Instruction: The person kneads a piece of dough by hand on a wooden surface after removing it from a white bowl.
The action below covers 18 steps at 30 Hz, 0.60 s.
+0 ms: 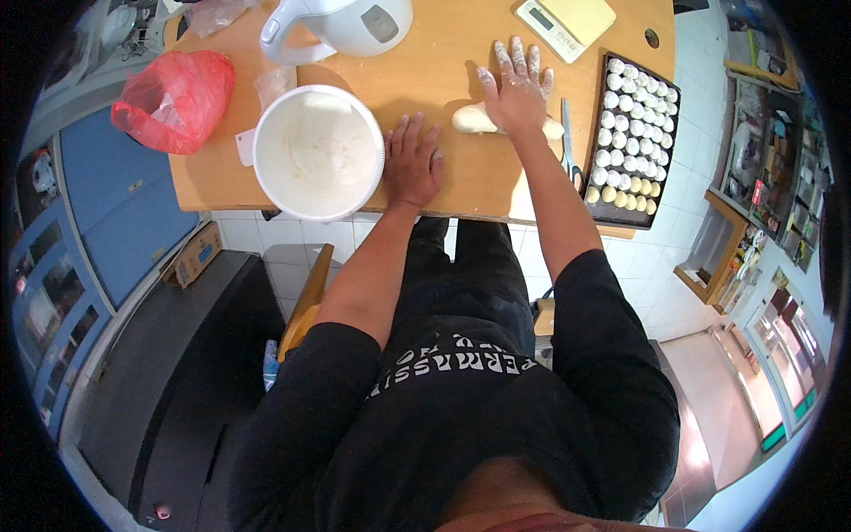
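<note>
Apparently at a rolling step: one pale log of dough [472,119] on the wooden table [443,80], near the front edge, crosswise to the body, middle hidden beneath the right hand [521,97], both ends in view, more of it showing on the left. Right hand open, palm down across the log, fingers spread, floury, pointing beyond it; no grip. Left hand [414,164] also open, palm down on the wood, left of the dough and apart from it, holding nothing; very near the white tub [317,155], contact uncertain. For a good roll, by judgement: press with the whole palm rather than the fingertips, lightly and evenly; work from the middle outward for uniform thickness; bring the left hand onto the longer left end to avoid a lopsided taper; dust sparingly at any sticking, too much likely to cause skidding. Mind the scissors [566,133] just beside the right end, blades pointing away from the body; better moved before any wide stroke. Farther right, a black tray [614,214] with rows of small dough balls [634,129], mostly white, yellower toward the near end. Beyond the right hand, a kitchen scale [550,27]. Left side: smears inside the tub, a white appliance [346,31] with a looped handle behind it, then a red plastic bag [177,97].
</note>
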Tool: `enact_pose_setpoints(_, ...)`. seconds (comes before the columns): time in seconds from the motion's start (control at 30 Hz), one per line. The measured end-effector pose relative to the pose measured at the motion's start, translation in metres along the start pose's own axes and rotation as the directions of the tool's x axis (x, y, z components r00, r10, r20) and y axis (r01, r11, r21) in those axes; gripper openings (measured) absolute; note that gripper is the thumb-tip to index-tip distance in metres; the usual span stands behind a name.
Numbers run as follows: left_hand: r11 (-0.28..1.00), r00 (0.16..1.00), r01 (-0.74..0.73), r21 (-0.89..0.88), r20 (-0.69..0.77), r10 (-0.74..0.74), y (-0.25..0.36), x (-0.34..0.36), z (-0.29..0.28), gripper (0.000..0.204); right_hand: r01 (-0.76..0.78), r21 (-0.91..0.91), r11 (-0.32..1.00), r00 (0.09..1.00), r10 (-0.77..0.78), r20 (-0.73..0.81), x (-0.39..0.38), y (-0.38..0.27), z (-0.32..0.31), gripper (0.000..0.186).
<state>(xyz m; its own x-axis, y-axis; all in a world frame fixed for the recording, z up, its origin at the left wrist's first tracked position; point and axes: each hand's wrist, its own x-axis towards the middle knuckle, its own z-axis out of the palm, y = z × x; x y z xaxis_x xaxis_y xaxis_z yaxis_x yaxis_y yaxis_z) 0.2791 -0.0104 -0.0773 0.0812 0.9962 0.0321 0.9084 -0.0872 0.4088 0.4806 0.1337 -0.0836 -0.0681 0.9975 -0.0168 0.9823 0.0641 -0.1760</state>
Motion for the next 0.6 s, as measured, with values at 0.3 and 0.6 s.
enact_pose_setpoints(0.3,0.999,0.999,0.013,-0.045,-0.031,-0.014,-0.003,-0.002,0.002,0.05,0.126,0.062,0.99,0.991,-0.128,0.03,-0.198,-0.027,-0.004,0.063)
enact_pose_setpoints(0.6,0.998,1.0,0.023,-0.059,-0.018,-0.024,-0.006,-0.003,0.002,0.049,-0.076,0.029,0.997,0.997,0.076,0.007,-0.088,-0.062,-0.005,0.068)
